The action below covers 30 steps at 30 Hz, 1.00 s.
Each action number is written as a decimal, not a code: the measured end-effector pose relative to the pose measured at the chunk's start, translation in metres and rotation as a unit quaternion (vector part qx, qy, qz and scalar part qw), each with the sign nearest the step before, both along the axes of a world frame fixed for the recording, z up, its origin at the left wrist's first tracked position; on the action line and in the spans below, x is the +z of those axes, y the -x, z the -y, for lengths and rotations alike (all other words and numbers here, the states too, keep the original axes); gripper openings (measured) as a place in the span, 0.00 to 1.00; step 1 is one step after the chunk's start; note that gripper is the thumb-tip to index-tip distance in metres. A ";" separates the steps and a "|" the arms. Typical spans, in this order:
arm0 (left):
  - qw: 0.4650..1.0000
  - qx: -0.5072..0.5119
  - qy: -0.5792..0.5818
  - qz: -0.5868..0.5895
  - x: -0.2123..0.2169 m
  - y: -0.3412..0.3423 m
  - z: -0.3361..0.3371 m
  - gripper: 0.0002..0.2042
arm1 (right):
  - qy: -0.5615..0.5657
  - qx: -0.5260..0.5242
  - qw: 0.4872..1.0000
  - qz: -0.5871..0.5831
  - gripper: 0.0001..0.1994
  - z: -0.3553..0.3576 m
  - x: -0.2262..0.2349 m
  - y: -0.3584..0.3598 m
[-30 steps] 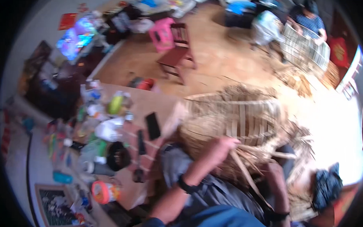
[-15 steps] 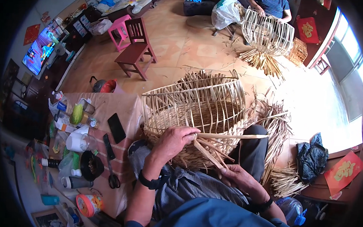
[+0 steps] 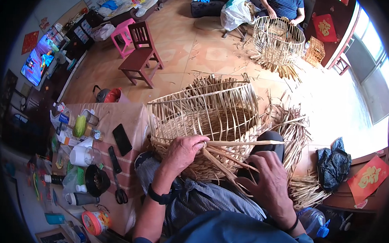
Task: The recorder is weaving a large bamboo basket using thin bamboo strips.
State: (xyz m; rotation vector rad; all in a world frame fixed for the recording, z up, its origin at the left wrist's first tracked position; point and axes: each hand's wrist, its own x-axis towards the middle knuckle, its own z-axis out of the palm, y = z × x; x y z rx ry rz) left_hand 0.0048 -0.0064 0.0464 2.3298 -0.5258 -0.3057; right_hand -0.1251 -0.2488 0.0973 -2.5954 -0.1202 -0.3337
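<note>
2 hands are busy at the lap, but start at the far left: a low table (image 3: 136,119) with a brownish cloth carries a black phone (image 3: 122,139), black-handled scissors (image 3: 118,183), a white jug (image 3: 79,155) and bottles. Moving in, the left hand (image 3: 182,152), a black wristband behind it, curls its fingers shut around a flat bamboo strip (image 3: 245,143) that runs out to the right. Above and behind it sits the half-woven bamboo basket (image 3: 207,117), tipped on its side on the person's lap, open mouth facing the camera, loose stakes fanning out. Further right, the right hand (image 3: 269,184) lies spread, palm down, fingers pressing on loose strips over the knee. Far right, a black bag (image 3: 333,165) slumps on the floor.
</note>
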 end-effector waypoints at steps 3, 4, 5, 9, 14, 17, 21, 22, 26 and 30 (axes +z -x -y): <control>1.000 -0.012 0.007 0.028 -0.003 0.002 -0.004 0.12 | -0.027 0.068 0.997 0.037 0.18 -0.015 -0.039 -0.034; 0.999 -0.016 0.014 0.044 -0.004 0.002 -0.004 0.12 | 0.016 0.077 0.996 0.044 0.17 -0.016 -0.052 -0.050; 0.999 -0.021 0.016 0.042 -0.005 -0.001 0.000 0.12 | 0.061 0.083 0.993 0.049 0.16 -0.015 -0.064 -0.059; 0.998 -0.027 0.021 0.052 0.000 0.002 -0.001 0.12 | 0.029 0.113 0.990 0.073 0.17 -0.025 -0.074 -0.063; 0.997 -0.028 0.025 0.070 -0.003 0.003 -0.002 0.12 | 0.038 0.091 0.993 0.062 0.21 -0.032 -0.089 -0.048; 0.996 -0.035 0.026 0.078 -0.004 0.003 -0.001 0.12 | 0.025 0.099 0.993 0.057 0.19 -0.028 -0.082 -0.048; 0.997 -0.007 -0.025 0.079 -0.004 0.010 0.004 0.11 | 0.078 0.132 0.988 0.026 0.07 -0.011 -0.071 -0.066; 0.995 -0.001 -0.043 0.086 -0.005 0.011 0.006 0.11 | 0.084 0.141 0.986 0.030 0.07 -0.009 -0.067 -0.070; 0.990 0.007 -0.036 0.137 -0.024 0.009 0.004 0.11 | 0.103 0.140 0.985 0.008 0.07 -0.003 -0.073 -0.068; 0.972 -0.008 0.071 0.225 -0.027 0.010 0.007 0.09 | 0.046 0.143 0.988 -0.042 0.07 0.001 -0.075 -0.051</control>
